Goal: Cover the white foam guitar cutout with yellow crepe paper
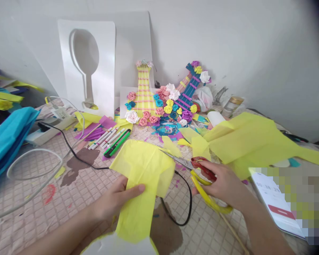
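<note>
My left hand (117, 200) pinches a piece of yellow tissue paper (142, 173), thumb on top, holding it just above the table. My right hand (223, 182) is closed on scissors (199, 168) with red and yellow handles. Their blades point left and reach the right edge of the yellow paper. A white foam shape with a yellow rim (119, 246) lies under the paper's lower end, at the bottom of the view.
Two paper guitars with paper flowers (159, 101) lean on the wall. A big yellow tissue sheet (255, 141) lies right, blue tissue (7, 141) left. Pens (111, 138), a black cable (183, 209), a white cable (34, 177), a power strip (48, 132) and a phone (279, 205) are around.
</note>
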A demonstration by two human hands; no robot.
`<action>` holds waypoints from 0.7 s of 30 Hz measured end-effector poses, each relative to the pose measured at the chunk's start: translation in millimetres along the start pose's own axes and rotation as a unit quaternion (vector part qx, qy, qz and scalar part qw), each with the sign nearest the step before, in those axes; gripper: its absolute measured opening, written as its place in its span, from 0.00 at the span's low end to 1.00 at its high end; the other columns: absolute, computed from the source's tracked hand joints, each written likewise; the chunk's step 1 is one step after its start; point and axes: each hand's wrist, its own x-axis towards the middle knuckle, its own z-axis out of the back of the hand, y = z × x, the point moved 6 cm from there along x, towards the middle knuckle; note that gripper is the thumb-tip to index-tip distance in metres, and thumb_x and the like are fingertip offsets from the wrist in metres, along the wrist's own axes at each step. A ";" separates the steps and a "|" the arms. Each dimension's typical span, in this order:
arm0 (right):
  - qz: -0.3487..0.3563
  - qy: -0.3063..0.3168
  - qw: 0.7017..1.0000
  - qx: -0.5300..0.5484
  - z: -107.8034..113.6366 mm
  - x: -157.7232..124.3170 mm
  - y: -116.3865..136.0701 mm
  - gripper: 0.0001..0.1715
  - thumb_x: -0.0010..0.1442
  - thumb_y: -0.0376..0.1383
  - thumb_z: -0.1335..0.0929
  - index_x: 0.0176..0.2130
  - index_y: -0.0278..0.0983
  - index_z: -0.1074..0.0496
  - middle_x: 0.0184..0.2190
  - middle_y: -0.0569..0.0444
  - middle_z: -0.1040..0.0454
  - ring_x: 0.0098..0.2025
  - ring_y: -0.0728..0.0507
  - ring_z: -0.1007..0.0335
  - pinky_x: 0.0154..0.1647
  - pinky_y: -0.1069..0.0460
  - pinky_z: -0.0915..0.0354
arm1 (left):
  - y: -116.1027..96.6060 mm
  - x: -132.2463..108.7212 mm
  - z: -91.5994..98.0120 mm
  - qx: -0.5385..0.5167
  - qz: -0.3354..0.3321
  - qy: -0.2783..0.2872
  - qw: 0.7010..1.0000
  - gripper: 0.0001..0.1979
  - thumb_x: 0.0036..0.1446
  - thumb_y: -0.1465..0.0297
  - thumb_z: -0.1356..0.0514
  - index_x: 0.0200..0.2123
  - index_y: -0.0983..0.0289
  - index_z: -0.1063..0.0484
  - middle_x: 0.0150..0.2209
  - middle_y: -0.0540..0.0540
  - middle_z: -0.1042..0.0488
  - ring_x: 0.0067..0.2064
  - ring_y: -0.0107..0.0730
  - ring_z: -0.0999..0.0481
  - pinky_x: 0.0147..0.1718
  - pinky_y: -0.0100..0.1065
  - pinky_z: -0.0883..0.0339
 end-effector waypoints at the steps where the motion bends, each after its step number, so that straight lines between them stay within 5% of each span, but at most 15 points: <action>1: 0.002 -0.003 1.000 -0.009 0.3 -0.3 -0.5 0.28 0.37 0.50 0.27 0.37 0.39 0.27 0.24 0.57 0.26 0.23 0.47 0.34 0.23 0.53 0.37 | 0.5 0.1 0.2 0.000 0.000 -0.001 1.000 0.16 0.47 0.67 0.36 0.34 0.62 0.40 0.29 0.55 0.23 0.29 0.39 0.23 0.29 0.38 0.29; 13: 0.010 -0.043 0.998 -0.045 3.8 -0.8 3.6 0.28 0.36 0.55 0.29 0.32 0.38 0.27 0.25 0.52 0.25 0.26 0.43 0.31 0.26 0.51 0.38 | 0.5 1.4 3.7 0.019 -0.022 -0.048 0.998 0.18 0.42 0.65 0.34 0.34 0.62 0.38 0.28 0.54 0.24 0.26 0.35 0.24 0.26 0.35 0.31; 17: 0.003 -0.007 1.000 -0.017 -0.1 -0.9 7.0 0.25 0.40 0.51 0.30 0.35 0.38 0.28 0.23 0.54 0.27 0.25 0.43 0.32 0.25 0.51 0.39 | -0.5 0.8 1.7 0.020 -0.005 -0.023 1.000 0.18 0.43 0.66 0.34 0.34 0.62 0.39 0.29 0.54 0.24 0.27 0.35 0.24 0.29 0.37 0.30; 21: -0.013 0.035 0.999 0.025 -5.9 -2.5 15.3 0.23 0.45 0.45 0.32 0.40 0.37 0.31 0.21 0.57 0.30 0.22 0.45 0.35 0.23 0.53 0.39 | -3.4 -3.5 -0.7 0.015 -0.014 -0.057 0.998 0.18 0.41 0.67 0.33 0.33 0.62 0.38 0.27 0.53 0.24 0.25 0.34 0.24 0.27 0.35 0.30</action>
